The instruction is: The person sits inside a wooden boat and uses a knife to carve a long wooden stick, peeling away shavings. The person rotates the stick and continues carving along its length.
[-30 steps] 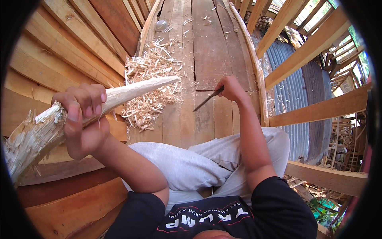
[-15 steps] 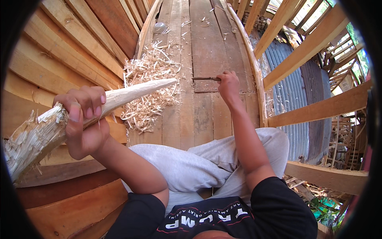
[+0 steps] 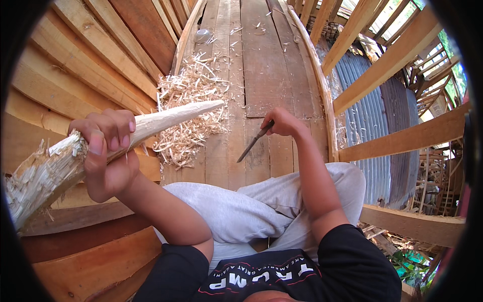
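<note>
Left hand (image 3: 109, 151): your grip is closed around the pale wooden stick (image 3: 173, 117), near its rough, splintered part.
Stick: it is at the left, slanted, and its smooth pointed tip is toward the far right.
Right hand (image 3: 283, 122): your grip is closed on the handle of the dark knife (image 3: 248, 149).
Blade: it points near and left, apart from the stick.
Shavings (image 3: 193, 86): they make a curly pile on the plank floor (image 3: 266, 75), at left.

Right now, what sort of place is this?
Probably a wooden porch or balcony, roughly built: a narrow plank floor, an open timber railing on the right, and corrugated metal sheeting seen through its gaps.
</note>
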